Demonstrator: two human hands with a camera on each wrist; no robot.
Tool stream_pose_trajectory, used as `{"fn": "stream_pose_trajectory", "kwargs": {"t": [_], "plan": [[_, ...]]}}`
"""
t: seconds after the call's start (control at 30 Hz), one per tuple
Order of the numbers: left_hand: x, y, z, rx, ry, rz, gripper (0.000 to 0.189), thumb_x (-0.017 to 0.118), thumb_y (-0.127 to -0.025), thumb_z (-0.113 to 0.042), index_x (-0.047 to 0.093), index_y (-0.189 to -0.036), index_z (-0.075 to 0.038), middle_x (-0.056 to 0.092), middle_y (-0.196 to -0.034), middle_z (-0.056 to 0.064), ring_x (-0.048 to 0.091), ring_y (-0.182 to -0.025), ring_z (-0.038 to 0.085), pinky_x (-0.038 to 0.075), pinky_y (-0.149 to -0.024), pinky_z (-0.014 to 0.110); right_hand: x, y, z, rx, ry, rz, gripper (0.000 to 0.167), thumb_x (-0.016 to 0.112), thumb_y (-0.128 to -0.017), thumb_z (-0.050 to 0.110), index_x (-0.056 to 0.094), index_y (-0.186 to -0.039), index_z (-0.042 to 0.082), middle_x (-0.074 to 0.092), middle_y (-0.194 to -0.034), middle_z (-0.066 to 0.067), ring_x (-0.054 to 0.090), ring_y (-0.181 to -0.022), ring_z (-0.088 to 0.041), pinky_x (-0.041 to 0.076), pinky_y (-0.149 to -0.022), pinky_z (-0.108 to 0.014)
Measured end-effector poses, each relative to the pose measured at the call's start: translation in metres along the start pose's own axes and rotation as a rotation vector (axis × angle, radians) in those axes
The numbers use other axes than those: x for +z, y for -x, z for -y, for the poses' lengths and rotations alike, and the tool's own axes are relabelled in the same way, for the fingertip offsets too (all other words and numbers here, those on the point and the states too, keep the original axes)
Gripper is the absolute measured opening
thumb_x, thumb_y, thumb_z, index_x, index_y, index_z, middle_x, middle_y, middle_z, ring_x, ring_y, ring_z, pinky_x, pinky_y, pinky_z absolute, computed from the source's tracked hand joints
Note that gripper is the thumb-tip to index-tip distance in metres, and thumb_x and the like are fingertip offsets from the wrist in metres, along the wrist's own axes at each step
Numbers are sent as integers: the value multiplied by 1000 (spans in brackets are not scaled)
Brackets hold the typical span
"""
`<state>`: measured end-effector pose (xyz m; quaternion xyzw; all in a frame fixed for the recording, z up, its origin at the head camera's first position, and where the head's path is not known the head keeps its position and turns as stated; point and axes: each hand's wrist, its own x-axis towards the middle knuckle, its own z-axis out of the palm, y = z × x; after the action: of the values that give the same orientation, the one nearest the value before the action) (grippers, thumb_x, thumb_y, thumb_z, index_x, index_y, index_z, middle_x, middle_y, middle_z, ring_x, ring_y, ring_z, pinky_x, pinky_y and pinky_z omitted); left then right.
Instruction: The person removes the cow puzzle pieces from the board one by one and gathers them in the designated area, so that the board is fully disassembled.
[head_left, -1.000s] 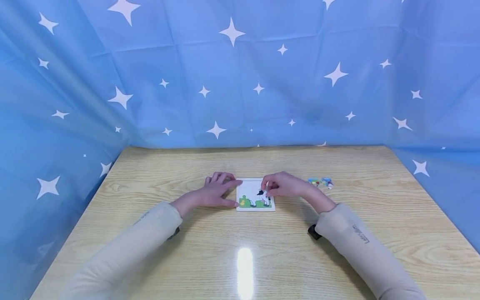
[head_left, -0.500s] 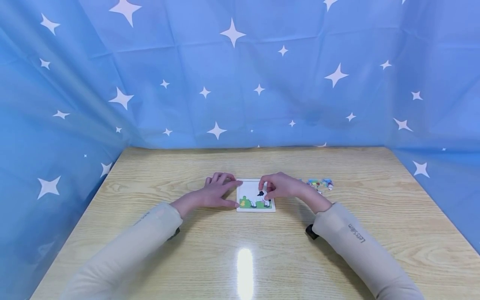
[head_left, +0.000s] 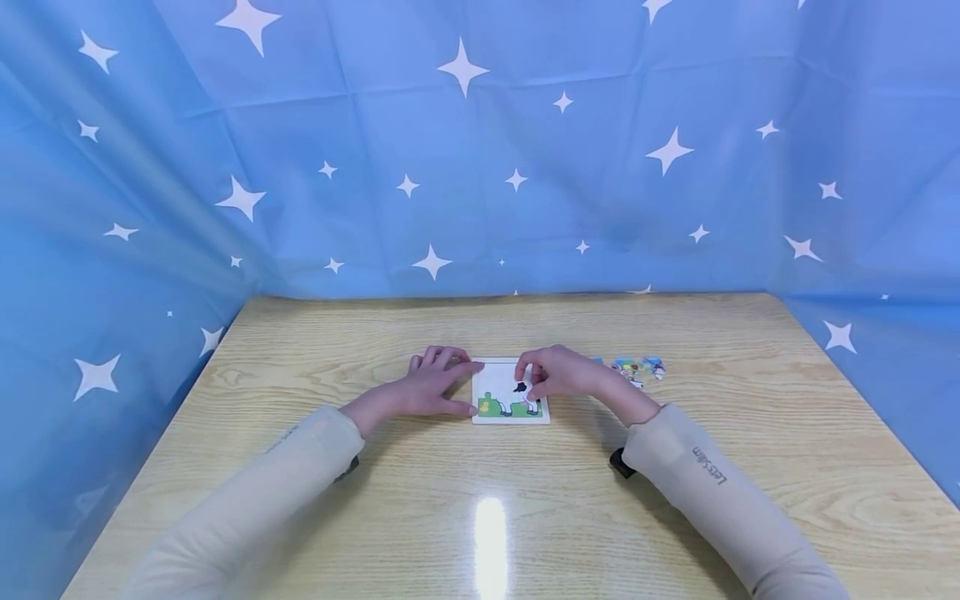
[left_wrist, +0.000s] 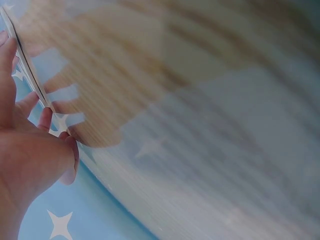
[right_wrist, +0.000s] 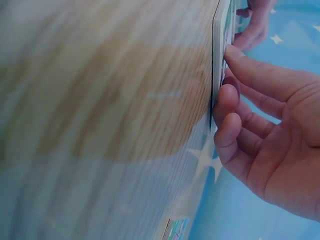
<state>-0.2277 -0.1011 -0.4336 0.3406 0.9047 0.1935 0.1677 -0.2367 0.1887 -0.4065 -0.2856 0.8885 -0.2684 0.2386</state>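
A white-framed jigsaw tray (head_left: 512, 421) lies on the table, showing part of a black-and-white cow on green in its lower half. My left hand (head_left: 437, 385) is at the tray's left side, forefinger by the upper corner and thumb by the lower one. Over the tray's right half, my right hand (head_left: 558, 372) bends its fingers and pinches a puzzle piece (head_left: 520, 387) with a black patch at the cow's back; the fingers partly hide it. In the right wrist view, the thumb touches the tray's face, while curled fingers sit at the edge.
Several loose colourful puzzle pieces (head_left: 637, 367) lie to the right of the tray, partly behind the right forearm. A wood-grain table (head_left: 360, 517) carries everything, and a blue star-patterned curtain (head_left: 480, 167) hangs behind it and at both sides.
My right hand has shifted slightly left over the tray, and the black-patched piece is turned a little differently under its fingers. The left hand stays in place.
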Motion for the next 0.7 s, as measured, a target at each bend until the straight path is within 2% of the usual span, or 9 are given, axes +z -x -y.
{"fn": "stream_pose_trajectory", "kwargs": {"t": [0.2,0.37,0.53,0.7], "plan": [[-1,1,-1,-3,9,3,81,74,-105,-43,40,-172,-13,35,-168,20,25,-152,46,29,-110,58,-1,-2,0,22,-1,16,20,77,-102,1,70,-121,1,64,-88,-3,54,-77,-13,47,-76,-30],[-1,1,-1,-5,5,5,81,74,-105,-44,40,-172,-13,35,-168,20,26,-152,46,29,-110,57,-2,-6,0,-9,14,28,19,78,-100,-1,69,-117,0,56,-82,-1,49,-74,-13,45,-76,-31],[-1,1,-1,-5,6,4,81,74,-105,-43,40,-171,-12,35,-169,20,26,-151,46,29,-111,58,-2,-9,1,-32,75,10,21,83,-97,2,69,-113,2,55,-92,-4,50,-81,-15,45,-78,-31],[-2,2,-3,-2,10,5,81,74,-104,-44,41,-171,-13,35,-168,20,26,-152,45,28,-111,58,0,-7,4,-30,82,-22,24,86,-94,0,68,-109,3,58,-103,-7,56,-90,-18,50,-83,-33]]}}
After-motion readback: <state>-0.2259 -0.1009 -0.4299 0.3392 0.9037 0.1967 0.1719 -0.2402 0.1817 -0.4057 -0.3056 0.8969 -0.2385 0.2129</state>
